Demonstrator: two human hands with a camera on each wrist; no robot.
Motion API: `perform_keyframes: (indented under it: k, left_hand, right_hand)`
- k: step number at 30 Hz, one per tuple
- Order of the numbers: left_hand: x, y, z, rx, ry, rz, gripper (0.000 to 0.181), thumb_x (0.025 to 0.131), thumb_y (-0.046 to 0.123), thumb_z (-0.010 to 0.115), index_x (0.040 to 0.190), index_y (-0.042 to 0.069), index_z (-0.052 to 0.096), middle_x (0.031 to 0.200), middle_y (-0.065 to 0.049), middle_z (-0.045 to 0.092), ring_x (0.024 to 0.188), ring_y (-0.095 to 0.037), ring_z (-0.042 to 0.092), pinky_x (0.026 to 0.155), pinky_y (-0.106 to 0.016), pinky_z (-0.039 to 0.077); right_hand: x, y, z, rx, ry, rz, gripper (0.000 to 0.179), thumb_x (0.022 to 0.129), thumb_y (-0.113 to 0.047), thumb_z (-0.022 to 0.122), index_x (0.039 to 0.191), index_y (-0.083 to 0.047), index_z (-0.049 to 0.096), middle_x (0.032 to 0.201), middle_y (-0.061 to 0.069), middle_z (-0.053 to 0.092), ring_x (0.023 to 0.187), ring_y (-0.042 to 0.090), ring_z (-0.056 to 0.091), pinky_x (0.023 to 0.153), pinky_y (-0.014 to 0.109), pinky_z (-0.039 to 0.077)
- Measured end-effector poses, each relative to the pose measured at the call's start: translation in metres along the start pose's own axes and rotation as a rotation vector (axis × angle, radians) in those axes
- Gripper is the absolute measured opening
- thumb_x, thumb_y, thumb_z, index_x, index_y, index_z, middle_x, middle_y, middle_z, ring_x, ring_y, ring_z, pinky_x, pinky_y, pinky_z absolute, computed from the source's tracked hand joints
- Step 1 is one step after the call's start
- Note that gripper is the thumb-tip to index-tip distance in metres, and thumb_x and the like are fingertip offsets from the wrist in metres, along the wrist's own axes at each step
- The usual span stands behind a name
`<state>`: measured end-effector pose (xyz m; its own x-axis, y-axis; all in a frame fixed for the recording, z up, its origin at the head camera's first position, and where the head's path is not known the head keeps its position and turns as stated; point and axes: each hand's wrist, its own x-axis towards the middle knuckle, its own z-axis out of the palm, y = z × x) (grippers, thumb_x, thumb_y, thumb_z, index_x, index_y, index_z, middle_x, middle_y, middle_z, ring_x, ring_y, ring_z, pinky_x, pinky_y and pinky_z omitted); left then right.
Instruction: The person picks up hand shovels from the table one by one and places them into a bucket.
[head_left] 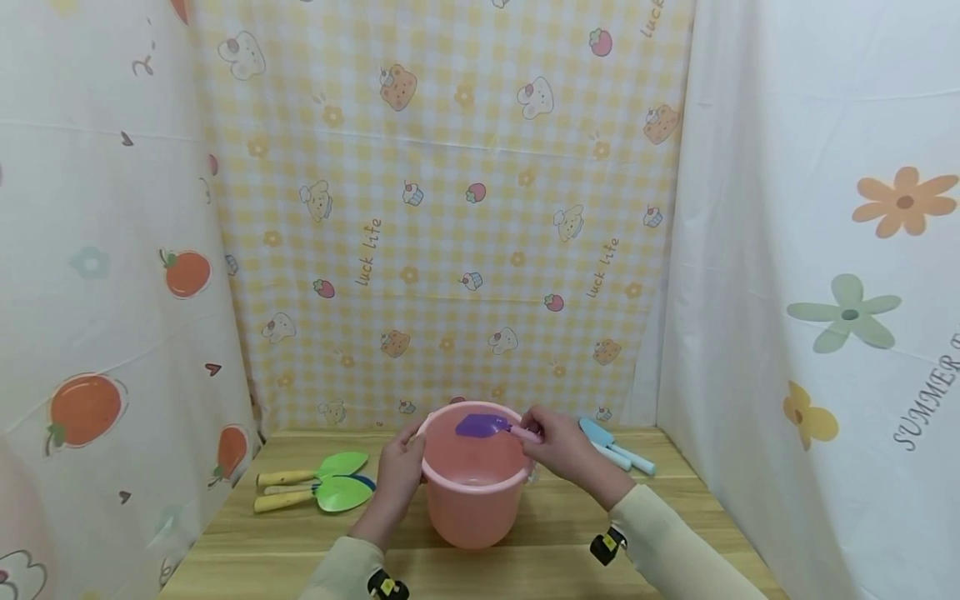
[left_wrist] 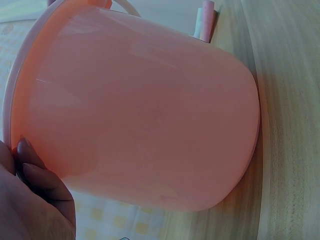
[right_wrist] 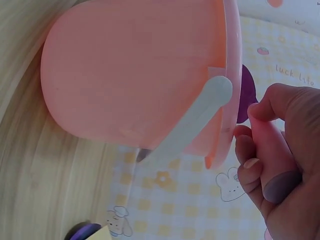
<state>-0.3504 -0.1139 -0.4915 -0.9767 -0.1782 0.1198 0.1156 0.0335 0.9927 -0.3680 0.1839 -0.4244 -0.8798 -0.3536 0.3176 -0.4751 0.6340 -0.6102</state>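
Note:
A pink bucket stands upright on the wooden table, its mouth facing up. At its left side my left hand grips the rim; the left wrist view has the bent fingers tucked just under that rim. My right hand holds a small toy shovel by its pink handle. The shovel's purple blade lies over the bucket's mouth, pointing left. In the right wrist view the bucket rim partly hides the blade. The white bucket handle hangs down along the side.
Left of the bucket lie green shovels with yellow handles, a dark blue one partly under them. Light blue shovels lie at the right, partly behind my right hand. Patterned cloths enclose the table at the back and sides.

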Motion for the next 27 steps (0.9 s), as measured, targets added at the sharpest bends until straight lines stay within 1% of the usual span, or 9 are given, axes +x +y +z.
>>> perform_keyframes:
  k: [5, 8, 11, 12, 15, 19, 21, 24, 27]
  left_hand:
    - [0.000, -0.001, -0.001, -0.004, -0.001, 0.000, 0.051, 0.116, 0.038, 0.054, 0.160, 0.012, 0.058, 0.118, -0.013, 0.077, 0.089, -0.027, 0.071, 0.074, -0.031, 0.062]
    - [0.000, -0.001, -0.001, -0.007, -0.007, 0.000, 0.052, 0.117, 0.038, 0.054, 0.161, 0.011, 0.057, 0.121, -0.015, 0.077, 0.093, -0.031, 0.072, 0.075, -0.031, 0.062]
    - [-0.001, -0.001, -0.001, -0.009, -0.008, -0.005, 0.053, 0.117, 0.039, 0.054, 0.162, 0.012, 0.057, 0.124, -0.016, 0.077, 0.097, -0.036, 0.072, 0.075, -0.031, 0.062]
    - [-0.001, -0.001, -0.001, -0.006, -0.012, 0.001, 0.054, 0.117, 0.039, 0.054, 0.162, 0.010, 0.056, 0.125, -0.017, 0.076, 0.098, -0.036, 0.072, 0.075, -0.031, 0.062]
    - [-0.001, -0.001, -0.001, -0.004, -0.008, 0.002, 0.054, 0.117, 0.040, 0.054, 0.162, 0.011, 0.056, 0.122, -0.016, 0.077, 0.094, -0.033, 0.072, 0.075, -0.032, 0.062]
    - [-0.001, -0.001, -0.001, -0.002, -0.005, 0.003, 0.051, 0.117, 0.039, 0.055, 0.160, 0.013, 0.058, 0.119, -0.013, 0.077, 0.088, -0.026, 0.072, 0.076, -0.032, 0.062]
    - [-0.001, -0.001, -0.001, -0.002, -0.006, 0.002, 0.051, 0.117, 0.039, 0.055, 0.160, 0.013, 0.058, 0.118, -0.012, 0.077, 0.087, -0.025, 0.071, 0.075, -0.032, 0.062]
    - [-0.001, -0.001, -0.001, 0.001, -0.011, 0.000, 0.052, 0.117, 0.040, 0.054, 0.161, 0.012, 0.057, 0.116, -0.012, 0.077, 0.085, -0.024, 0.069, 0.074, -0.031, 0.061]
    - [-0.001, -0.001, -0.001, 0.001, -0.011, -0.001, 0.054, 0.117, 0.041, 0.054, 0.162, 0.012, 0.056, 0.119, -0.013, 0.077, 0.084, -0.024, 0.068, 0.074, -0.031, 0.060]
  right_hand:
    - [0.001, -0.002, 0.001, -0.007, -0.016, 0.012, 0.014, 0.097, -0.012, 0.079, 0.108, -0.015, 0.070, 0.088, -0.002, 0.066, 0.074, 0.015, 0.061, 0.060, 0.030, 0.056]
    - [0.001, -0.004, 0.001, -0.020, -0.022, 0.018, 0.015, 0.096, -0.015, 0.081, 0.107, -0.015, 0.071, 0.088, -0.002, 0.066, 0.074, 0.015, 0.061, 0.060, 0.030, 0.056]
    - [0.002, -0.007, 0.000, -0.038, -0.031, 0.021, 0.015, 0.097, -0.019, 0.082, 0.105, -0.015, 0.071, 0.086, -0.003, 0.065, 0.073, 0.015, 0.061, 0.059, 0.030, 0.055]
    - [0.002, -0.009, 0.000, -0.042, -0.031, 0.019, 0.015, 0.097, -0.021, 0.082, 0.105, -0.015, 0.071, 0.086, -0.003, 0.065, 0.073, 0.015, 0.060, 0.059, 0.030, 0.054]
    - [0.003, -0.011, 0.000, -0.052, -0.039, 0.013, 0.013, 0.099, -0.024, 0.082, 0.103, -0.017, 0.071, 0.085, -0.005, 0.066, 0.072, 0.014, 0.061, 0.060, 0.030, 0.055]
    - [0.005, -0.013, 0.001, -0.061, -0.058, -0.008, 0.012, 0.099, -0.023, 0.082, 0.101, -0.018, 0.071, 0.086, -0.006, 0.067, 0.072, 0.014, 0.062, 0.061, 0.030, 0.056]
    - [0.007, -0.014, 0.002, -0.064, -0.071, -0.017, 0.012, 0.099, -0.022, 0.082, 0.100, -0.017, 0.071, 0.086, -0.005, 0.067, 0.072, 0.014, 0.062, 0.061, 0.031, 0.056]
    - [0.010, -0.013, 0.004, -0.065, -0.093, -0.007, 0.011, 0.100, -0.021, 0.081, 0.101, -0.016, 0.072, 0.087, -0.005, 0.067, 0.073, 0.014, 0.062, 0.062, 0.031, 0.056]
    - [0.014, -0.013, 0.006, -0.070, -0.109, -0.009, 0.010, 0.100, -0.021, 0.081, 0.101, -0.017, 0.072, 0.087, -0.005, 0.068, 0.074, 0.014, 0.063, 0.063, 0.031, 0.056]
